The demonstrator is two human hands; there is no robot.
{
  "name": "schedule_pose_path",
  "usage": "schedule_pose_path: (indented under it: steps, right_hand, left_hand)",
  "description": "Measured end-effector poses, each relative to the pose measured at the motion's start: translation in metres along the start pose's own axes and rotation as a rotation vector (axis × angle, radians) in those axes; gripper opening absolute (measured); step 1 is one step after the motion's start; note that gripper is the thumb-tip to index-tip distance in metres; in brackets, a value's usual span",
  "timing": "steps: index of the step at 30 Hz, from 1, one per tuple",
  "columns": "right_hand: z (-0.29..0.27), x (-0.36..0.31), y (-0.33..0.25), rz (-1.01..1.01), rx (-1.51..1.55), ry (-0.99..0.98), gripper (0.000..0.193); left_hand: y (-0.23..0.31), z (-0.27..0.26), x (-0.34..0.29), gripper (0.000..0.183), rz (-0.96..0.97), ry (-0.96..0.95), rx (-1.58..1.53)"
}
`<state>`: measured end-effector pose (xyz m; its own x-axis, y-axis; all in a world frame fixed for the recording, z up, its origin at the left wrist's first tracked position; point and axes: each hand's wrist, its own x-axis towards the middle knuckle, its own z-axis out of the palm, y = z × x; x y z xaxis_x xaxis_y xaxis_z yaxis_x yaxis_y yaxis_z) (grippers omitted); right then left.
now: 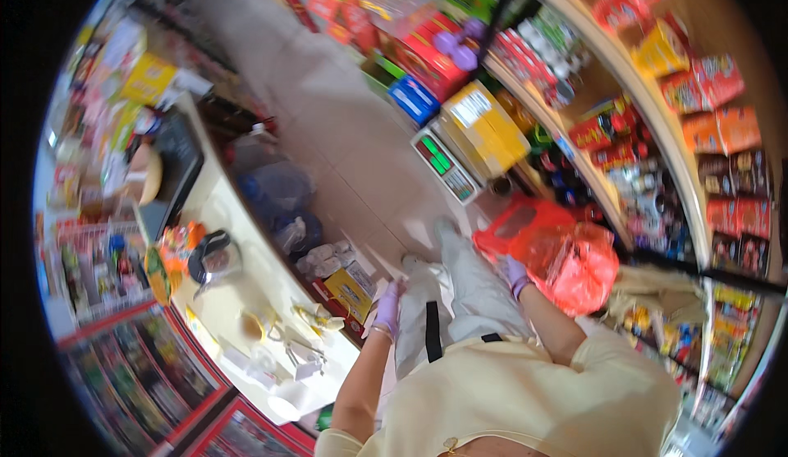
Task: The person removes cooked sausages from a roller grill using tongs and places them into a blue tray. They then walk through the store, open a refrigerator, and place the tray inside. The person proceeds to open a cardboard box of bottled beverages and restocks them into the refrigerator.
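Note:
My left hand (pixel 387 305), in a purple glove, hangs beside my left leg near the counter's edge. Its fingers look loosely apart, and nothing shows in them. Close by on its left is a yellow box (pixel 348 294) in a carton below the counter. In a matching purple glove, my right hand (pixel 516 276) is beside my right leg. It overlaps the edge of a red plastic bag (pixel 574 264); blur hides whether the fingers grip it.
The cream counter (pixel 246 293) on my left bears a glass pot (pixel 215 258). Ahead, a scale (pixel 446 165) with a green display stands by a brown carton (pixel 484 133). Stocked shelves (pixel 657 120) line the right. Tiled floor (pixel 353 153) runs between.

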<state>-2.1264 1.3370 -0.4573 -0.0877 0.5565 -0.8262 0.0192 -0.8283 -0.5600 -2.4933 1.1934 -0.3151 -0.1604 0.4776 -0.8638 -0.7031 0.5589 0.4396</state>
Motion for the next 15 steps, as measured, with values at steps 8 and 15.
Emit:
schedule_pose_path:
  steps: [8, 15]
  right_hand:
    - [-0.033, 0.034, -0.044, 0.510, 0.248, -0.793, 0.044]
    - [-0.014, 0.008, -0.085, 0.114, -1.014, -0.377, 0.048]
  left_hand:
    - [0.000, 0.036, -0.205, 0.045, 0.481, 0.030, 1.064]
    - [-0.093, 0.030, -0.302, 0.052, 0.259, 0.673, 0.986]
